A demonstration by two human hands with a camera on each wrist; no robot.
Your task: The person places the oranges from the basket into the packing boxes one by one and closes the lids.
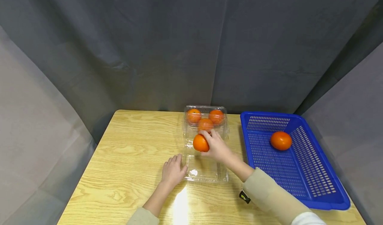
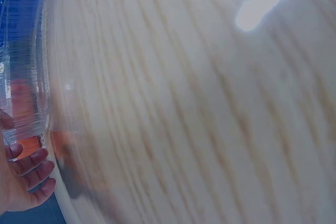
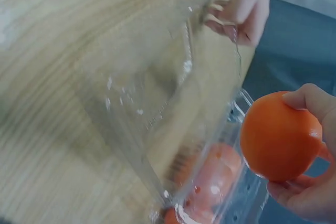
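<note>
My right hand (image 1: 217, 148) holds a smooth, round orange-coloured fruit (image 1: 200, 143) between thumb and fingers, above a clear plastic clamshell box (image 1: 191, 135). The right wrist view shows the fruit (image 3: 281, 136) close up, with the right hand (image 3: 315, 182) around its side. Three similar fruits (image 1: 205, 124) lie in the far half of the box. The lid (image 1: 203, 168) is folded open toward me. My left hand (image 1: 173, 171) rests at the lid's left edge, its fingers (image 2: 39, 176) spread and loosely bent. Whether its thumb presses the lid is hard to tell.
A blue perforated basket (image 1: 246, 135) stands on the right of the wooden table (image 1: 134, 145), with one orange fruit (image 1: 281, 141) inside. A small black item (image 1: 244, 197) lies near the right sleeve. Grey curtains (image 1: 167, 52) hang behind the table and along both sides.
</note>
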